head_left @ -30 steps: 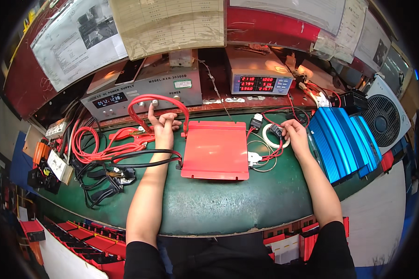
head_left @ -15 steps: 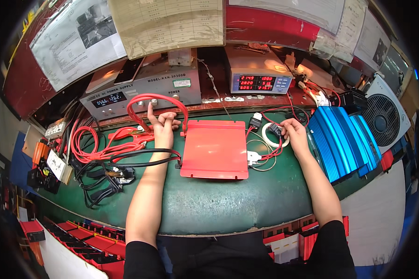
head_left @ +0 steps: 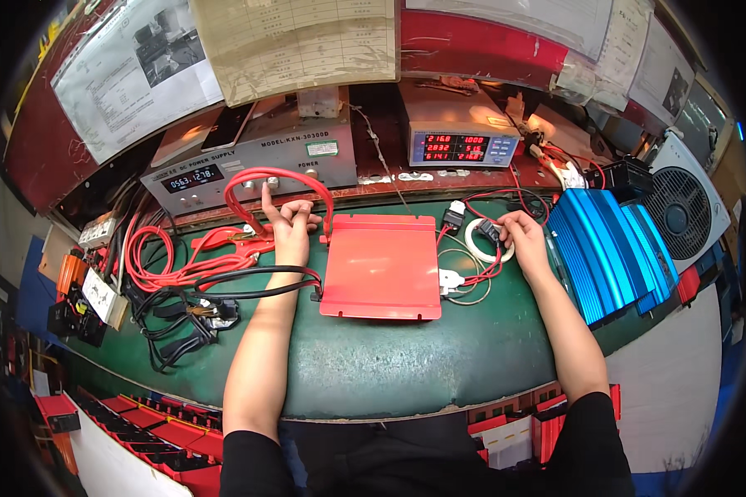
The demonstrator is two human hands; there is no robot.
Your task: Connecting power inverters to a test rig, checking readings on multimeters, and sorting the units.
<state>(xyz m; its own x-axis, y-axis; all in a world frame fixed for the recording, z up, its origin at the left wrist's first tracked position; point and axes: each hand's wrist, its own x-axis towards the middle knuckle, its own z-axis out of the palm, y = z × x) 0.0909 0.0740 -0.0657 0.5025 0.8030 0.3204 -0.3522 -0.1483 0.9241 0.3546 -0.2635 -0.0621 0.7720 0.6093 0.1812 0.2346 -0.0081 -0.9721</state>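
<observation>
A flat red metal box (head_left: 380, 269) lies on the bench in front of me, with thick red and black cables at its left side and a white plug (head_left: 450, 281) at its right. My left hand (head_left: 290, 228) is beyond the black cable (head_left: 261, 273), its index finger stretched up at a knob on the grey power supply (head_left: 244, 186); whether it touches is unclear. The other fingers are loosely bent and hold nothing. My right hand (head_left: 524, 238) pinches a small black connector (head_left: 490, 231) with red wires, over a white ring (head_left: 472, 241).
A power meter (head_left: 462, 147) with red digits stands at the back. Blue finned housings (head_left: 598, 253) and a fan (head_left: 684, 203) are on the right. Coiled red cables (head_left: 153, 257), a red clamp (head_left: 224, 238) and black leads (head_left: 182, 319) crowd the left of the green bench (head_left: 389, 364).
The digits on the power supply and the meter have changed. Both hands and the red box have stayed practically in place.
</observation>
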